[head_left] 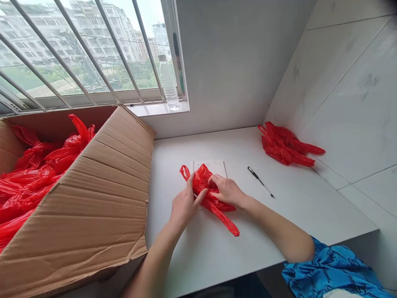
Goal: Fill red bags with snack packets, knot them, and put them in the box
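Observation:
Both hands are on a crumpled red plastic bag [203,178] over the middle of the white table. My left hand [185,203] grips its left side between thumb and fingers, with a looped handle poking out above. From the right, my right hand [228,190] pinches the bag near its middle, fingers curled into the folds. One long handle of the bag trails toward the table's front edge. Partly covered behind the bag lies a white notepad [217,167]. What the bag contains, if anything, is hidden.
A cardboard box [102,198] full of red plastic bags [40,165] stands at left. A black pen [260,181] lies right of the hands. More red bags [285,145] lie against the right wall. A water bottle [169,85] stands on the sill by the barred window.

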`<state>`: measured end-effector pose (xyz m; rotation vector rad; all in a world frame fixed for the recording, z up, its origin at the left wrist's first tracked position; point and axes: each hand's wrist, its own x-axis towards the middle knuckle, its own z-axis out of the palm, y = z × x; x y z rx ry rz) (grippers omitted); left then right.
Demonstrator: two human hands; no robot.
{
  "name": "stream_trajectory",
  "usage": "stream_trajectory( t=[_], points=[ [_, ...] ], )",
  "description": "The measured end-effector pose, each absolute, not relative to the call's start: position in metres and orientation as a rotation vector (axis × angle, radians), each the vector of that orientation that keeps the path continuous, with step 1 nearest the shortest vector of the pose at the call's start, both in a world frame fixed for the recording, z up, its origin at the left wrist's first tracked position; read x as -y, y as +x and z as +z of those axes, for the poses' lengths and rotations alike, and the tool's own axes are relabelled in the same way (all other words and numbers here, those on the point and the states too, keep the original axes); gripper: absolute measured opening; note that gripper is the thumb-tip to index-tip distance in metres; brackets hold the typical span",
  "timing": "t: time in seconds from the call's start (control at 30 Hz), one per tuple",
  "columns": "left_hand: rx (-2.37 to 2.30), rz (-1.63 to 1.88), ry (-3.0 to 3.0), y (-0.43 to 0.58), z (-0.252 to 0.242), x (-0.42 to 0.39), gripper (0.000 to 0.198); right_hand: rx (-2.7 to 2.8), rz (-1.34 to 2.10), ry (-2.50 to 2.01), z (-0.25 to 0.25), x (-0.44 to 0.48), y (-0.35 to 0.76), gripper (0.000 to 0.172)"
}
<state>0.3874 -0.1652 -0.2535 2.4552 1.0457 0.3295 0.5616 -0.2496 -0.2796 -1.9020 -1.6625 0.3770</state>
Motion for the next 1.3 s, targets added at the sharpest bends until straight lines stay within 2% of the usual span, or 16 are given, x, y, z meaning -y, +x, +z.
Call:
stream_trajectory(
  t=[0.17,0.37,0.5,0.73,0.8,0.97,1.17,1.3],
  points=[
    [-0.851,0.67,2.159,0.387,-0.267,0.162,0.061,1.578,0.414,-1.864,-0.27,0.255,0.574,0.002],
    [-0.668,0.82,1.69,0.394,-0.268,0.164,0.054,1.412,0.37,-1.713,-0.26,0.263,0.57,0.013],
    [-0.547,0.813,1.534,0.394,-0.266,0.17,0.051,1.46,0.378,-1.562,-0.256,0.269,0.552,0.03],
    [-0.558,0.885,1.655,0.394,-0.271,0.171,0.052,1.328,0.614,-1.497,-0.255,0.27,0.55,0.045],
    [-0.549,0.897,1.704,0.393,-0.272,0.169,0.05,1.356,0.617,-1.488,-0.254,0.269,0.553,0.04],
    [-0.549,0.944,1.875,0.391,-0.27,0.169,0.04,1.382,0.529,-1.512,-0.252,0.269,0.557,0.014],
    [-0.47,0.91,2.045,0.393,-0.266,0.17,0.029,1.472,0.127,-1.564,-0.253,0.264,0.557,0.007],
    [-0.446,0.954,2.176,0.394,-0.264,0.166,0.014,1.577,0.018,-1.592,-0.257,0.262,0.56,0.025]
  ],
)
